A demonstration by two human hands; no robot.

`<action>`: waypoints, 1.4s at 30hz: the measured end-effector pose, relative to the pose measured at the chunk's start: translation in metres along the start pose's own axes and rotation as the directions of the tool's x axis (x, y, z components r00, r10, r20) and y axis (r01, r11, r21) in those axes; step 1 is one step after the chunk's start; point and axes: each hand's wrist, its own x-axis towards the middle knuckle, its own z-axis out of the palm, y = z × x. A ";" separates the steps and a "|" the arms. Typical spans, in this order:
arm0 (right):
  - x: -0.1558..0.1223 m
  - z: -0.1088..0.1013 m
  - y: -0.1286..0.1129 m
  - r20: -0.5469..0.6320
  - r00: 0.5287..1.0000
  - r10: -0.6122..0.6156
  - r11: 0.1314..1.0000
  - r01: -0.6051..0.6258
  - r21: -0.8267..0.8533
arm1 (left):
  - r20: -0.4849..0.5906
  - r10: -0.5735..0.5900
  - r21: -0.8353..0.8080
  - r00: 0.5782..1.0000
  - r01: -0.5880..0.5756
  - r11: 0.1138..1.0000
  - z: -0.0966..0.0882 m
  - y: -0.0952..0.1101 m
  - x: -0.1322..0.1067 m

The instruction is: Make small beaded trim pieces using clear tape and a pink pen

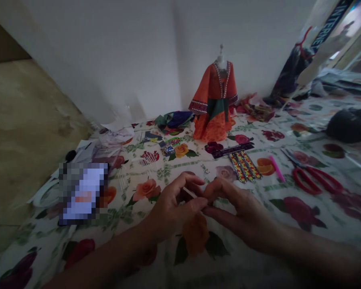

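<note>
My left hand [176, 204] and my right hand [239, 208] meet fingertip to fingertip low over a table with a flowered cloth [174, 168]. Together they pinch a small pale strip [190, 192]; it is too small and dim to name. Both hands have their fingers closed round it. Just beyond the right hand lie beaded trim strips [244, 165] and a dark ribbon [232, 150]. A small mannequin in an orange dress [215, 103] stands at the back against the wall.
Red-handled scissors [314, 179] and a pink pen [277, 168] lie to the right. Fabric scraps [174, 120] and sequin pieces [167, 149] sit mid-table. A blurred rectangle [82, 192] and plastic bags [108, 140] lie left. Dark bundles [350, 124] sit far right.
</note>
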 end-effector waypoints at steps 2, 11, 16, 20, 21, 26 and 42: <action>0.000 -0.001 0.000 -0.011 1.000 -0.017 1.000 0.017 0.003 | 0.017 -0.018 -0.077 1.000 0.019 0.997 -0.001 0.000 0.002; 0.003 -0.010 0.001 -0.018 0.999 -0.051 0.999 0.051 0.012 | -0.040 0.038 -0.238 0.998 -0.047 0.970 -0.010 -0.001 0.007; 0.020 -0.029 0.006 -0.071 0.997 -0.003 1.000 0.002 -0.012 | -0.287 0.213 0.050 0.934 -0.208 0.977 -0.029 0.009 0.014; 0.026 -0.029 0.014 0.049 0.999 0.002 0.969 0.010 -0.248 | -0.331 0.328 0.375 0.885 -0.196 0.906 -0.041 0.005 0.020; 0.027 -0.027 0.016 0.078 0.997 -0.018 0.946 0.042 -0.323 | -0.309 0.339 0.437 0.889 -0.185 0.880 -0.043 0.002 0.022; 0.034 -0.016 0.024 0.176 0.981 -0.082 0.835 0.164 -0.525 | -0.209 0.308 0.624 0.928 -0.115 0.773 -0.048 -0.012 0.026; 0.043 -0.012 0.036 0.162 0.986 -0.035 0.772 0.129 -0.622 | 0.032 0.368 0.934 0.929 -0.159 0.320 -0.054 -0.032 0.028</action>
